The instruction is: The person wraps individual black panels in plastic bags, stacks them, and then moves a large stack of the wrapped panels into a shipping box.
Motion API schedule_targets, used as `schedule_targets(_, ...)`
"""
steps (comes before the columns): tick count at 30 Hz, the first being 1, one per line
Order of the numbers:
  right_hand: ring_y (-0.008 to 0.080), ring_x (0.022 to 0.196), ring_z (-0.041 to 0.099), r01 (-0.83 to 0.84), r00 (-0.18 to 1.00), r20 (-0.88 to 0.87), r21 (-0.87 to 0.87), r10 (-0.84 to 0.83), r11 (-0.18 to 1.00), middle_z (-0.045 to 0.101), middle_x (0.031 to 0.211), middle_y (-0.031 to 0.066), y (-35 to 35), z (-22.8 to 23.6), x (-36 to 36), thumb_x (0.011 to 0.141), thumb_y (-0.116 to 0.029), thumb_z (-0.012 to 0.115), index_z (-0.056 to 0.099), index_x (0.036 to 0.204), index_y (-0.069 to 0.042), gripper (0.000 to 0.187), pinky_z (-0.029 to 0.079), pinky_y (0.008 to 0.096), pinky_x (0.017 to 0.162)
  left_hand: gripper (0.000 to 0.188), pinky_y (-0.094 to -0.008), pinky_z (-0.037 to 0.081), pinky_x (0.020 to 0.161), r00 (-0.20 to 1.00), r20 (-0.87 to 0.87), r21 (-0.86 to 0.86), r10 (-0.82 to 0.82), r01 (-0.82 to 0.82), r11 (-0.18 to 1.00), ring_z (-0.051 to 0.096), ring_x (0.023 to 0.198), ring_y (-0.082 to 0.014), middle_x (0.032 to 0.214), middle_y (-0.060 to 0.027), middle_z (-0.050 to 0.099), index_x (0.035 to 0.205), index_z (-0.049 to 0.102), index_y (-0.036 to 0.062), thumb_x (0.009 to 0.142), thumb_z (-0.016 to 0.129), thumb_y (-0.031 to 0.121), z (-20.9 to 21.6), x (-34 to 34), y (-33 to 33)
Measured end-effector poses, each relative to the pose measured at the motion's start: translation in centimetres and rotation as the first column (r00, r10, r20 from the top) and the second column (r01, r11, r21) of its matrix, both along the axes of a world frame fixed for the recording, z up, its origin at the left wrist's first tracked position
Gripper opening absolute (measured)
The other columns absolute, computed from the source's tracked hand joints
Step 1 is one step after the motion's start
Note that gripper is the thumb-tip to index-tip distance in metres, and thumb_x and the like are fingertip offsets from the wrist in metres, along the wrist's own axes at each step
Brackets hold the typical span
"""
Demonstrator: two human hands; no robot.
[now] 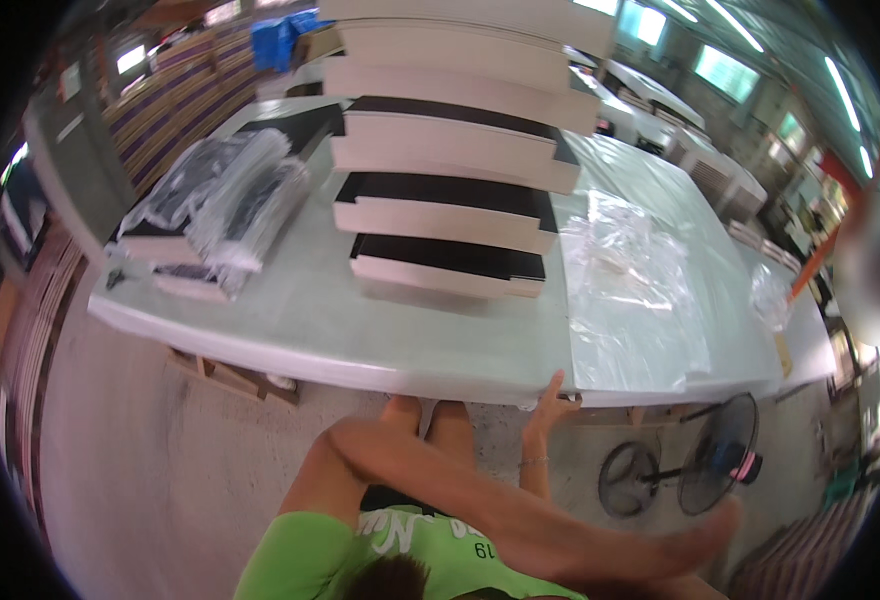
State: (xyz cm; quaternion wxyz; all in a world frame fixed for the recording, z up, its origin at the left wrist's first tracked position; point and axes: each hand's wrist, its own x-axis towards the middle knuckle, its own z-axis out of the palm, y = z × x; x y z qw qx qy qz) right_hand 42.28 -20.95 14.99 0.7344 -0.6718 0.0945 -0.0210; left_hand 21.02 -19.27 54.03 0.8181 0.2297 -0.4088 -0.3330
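Note:
My left arm bends at the elbow and crosses in front of my body. My left hand (702,545), smeared by motion, is out at the lower right near my right upper arm, and its fingers cannot be made out. At the table's front edge is my right hand (552,408), thumb up and fingers curled around a small dark thing (570,398) too small to name. Just beyond it, a clear plastic bag (635,330) lies flat on the covered table (430,345). A tall stack of long box-like pieces (450,212) with cream sides and black tops stands mid-table.
Plastic-wrapped black pieces (225,200) lie at the table's left. Below the right front edge stands a black fan (720,455). A grey post (75,150) and stacked brown boards (180,100) are at far left. An orange bar (815,262) slants at the right.

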Motion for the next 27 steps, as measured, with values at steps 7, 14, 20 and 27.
schedule_targets(7, 0.0104, 0.069, 0.048, -0.402, 0.889, -0.158, 0.18, 0.43, 0.898, 0.049, 0.079, 0.002, -3.5, 3.6, -4.6, 0.083, -0.023, 0.063, 0.043, 0.117, -0.002, 0.044, 0.04, 0.0239, 0.054, 0.069, -0.0301, 0.037, 0.094, 0.831, 0.241, 0.346, 0.502, -0.557, 0.755, 0.05, 0.108, -0.0193, 0.114, -0.0135, 0.053, 0.131, 0.04, 0.0023, 0.092, 0.022, 0.056, -5.3, -4.6, 8.8)
schedule_targets(14, 0.0082, 0.07, 0.048, -0.684, 0.729, 0.153, 0.131, 0.667, 0.718, 0.047, 0.074, -0.002, -2.4, 18.7, -5.8, 0.087, -0.017, 0.056, 0.054, 0.102, -0.005, 0.019, 0.04, 0.0225, 0.066, 0.069, -0.0339, 0.034, 0.098, 0.417, 0.443, 0.586, 0.794, -0.805, 0.096, 0.047, 0.11, -0.0211, 0.115, -0.0131, 0.053, 0.131, 0.04, 0.0006, 0.091, 0.032, 0.056, -11.3, -10.3, 17.0)
schedule_targets(20, 0.0072, 0.07, 0.044, -0.65, 0.506, 0.501, -0.315, 0.703, 0.692, 0.048, 0.076, -0.0031, 0.7, 31.1, -2.2, 0.086, -0.014, 0.056, 0.056, 0.099, -0.003, 0.017, 0.038, 0.0215, 0.068, 0.049, -0.0309, 0.037, 0.093, 0.363, 0.663, 0.693, 0.655, -0.629, -0.353, 0.048, 0.108, -0.0202, 0.118, -0.0139, 0.052, 0.132, 0.039, 0.0055, 0.095, 0.039, 0.037, -19.9, -15.1, 18.4)
schedule_targets(27, 0.0229, 0.086, 0.046, 0.251, 0.101, 0.825, -0.561, 0.555, 0.789, 0.047, 0.095, 0.0095, 6.1, 40.6, 5.2, 0.075, -0.013, 0.067, 0.051, 0.112, -0.006, 0.041, 0.04, 0.0322, 0.077, 0.044, -0.0306, 0.039, 0.092, 0.438, 0.5, 0.841, 0.747, -0.452, -0.298, 0.05, 0.107, -0.0208, 0.118, -0.0145, 0.051, 0.131, 0.04, 0.0069, 0.093, 0.046, 0.027, -22.7, -15.9, 15.9)
